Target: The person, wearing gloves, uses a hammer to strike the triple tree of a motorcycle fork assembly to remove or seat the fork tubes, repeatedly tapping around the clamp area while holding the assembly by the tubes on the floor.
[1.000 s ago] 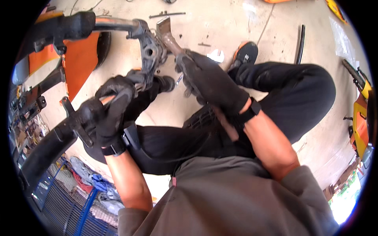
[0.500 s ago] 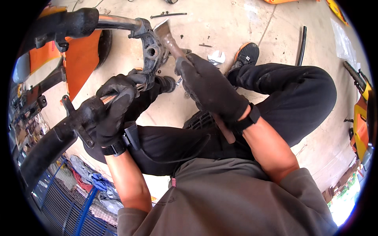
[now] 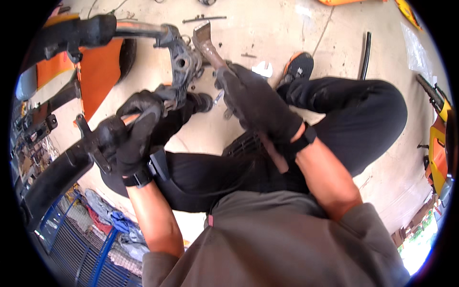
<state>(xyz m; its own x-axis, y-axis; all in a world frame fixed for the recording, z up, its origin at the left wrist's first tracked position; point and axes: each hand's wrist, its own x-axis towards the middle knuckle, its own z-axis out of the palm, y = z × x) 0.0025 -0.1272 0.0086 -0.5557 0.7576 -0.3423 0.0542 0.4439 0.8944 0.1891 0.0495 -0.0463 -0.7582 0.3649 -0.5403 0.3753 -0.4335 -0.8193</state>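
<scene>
Both my hands wear dark gloves. My left hand (image 3: 139, 125) is wrapped round the lower fork tube (image 3: 128, 119) of a front fork assembly, just beside its black sleeve (image 3: 109, 134). The two tubes join a dirty cast metal yoke (image 3: 183, 63) with a round hole. My right hand (image 3: 253, 100) is closed on a hammer (image 3: 213, 56) with a worn, rusty-brown shaft; its head is raised just right of the yoke, and its handle end sticks out below my wrist. An upper fork leg (image 3: 86, 33) runs to the left.
An orange panel (image 3: 98, 81) stands behind the fork. On the floor (image 3: 330, 62) are a silver wrench (image 3: 262, 69), a black tube (image 3: 366, 55) and small bolts. Yellow parts (image 3: 437, 153) are at the right, clothes (image 3: 119, 225) and a blue rack (image 3: 81, 253) at lower left.
The hammer head swung left against the yoke half a second ago and is now slightly back to the right, apart from it. My left hand stays in place on the tube.
</scene>
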